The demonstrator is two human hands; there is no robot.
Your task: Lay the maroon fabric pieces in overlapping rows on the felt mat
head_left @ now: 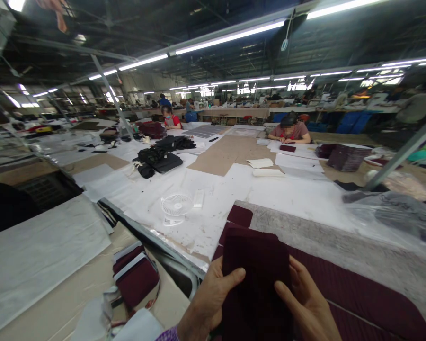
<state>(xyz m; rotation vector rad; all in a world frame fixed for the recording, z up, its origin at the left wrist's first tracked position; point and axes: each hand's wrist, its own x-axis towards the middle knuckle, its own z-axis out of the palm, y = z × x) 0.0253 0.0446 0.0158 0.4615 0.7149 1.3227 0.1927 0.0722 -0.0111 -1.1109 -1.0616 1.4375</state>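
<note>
Both my hands hold up a stack of dark maroon fabric pieces [257,279] at the bottom middle of the view. My left hand [209,303] grips its left edge, thumb laid across the front. My right hand [305,303] grips the right edge the same way. Under the stack lies a long maroon cloth [369,303] on the grey felt-covered table [323,237]. One more small maroon piece [239,215] lies just beyond on the felt.
Bundled maroon pieces [135,274] sit low at my left. A small white fan [176,206] stands on the white paper-covered table. Black garments [159,158] lie farther back. Two seated people [289,130] work at the far tables. A plastic bag [394,213] lies at right.
</note>
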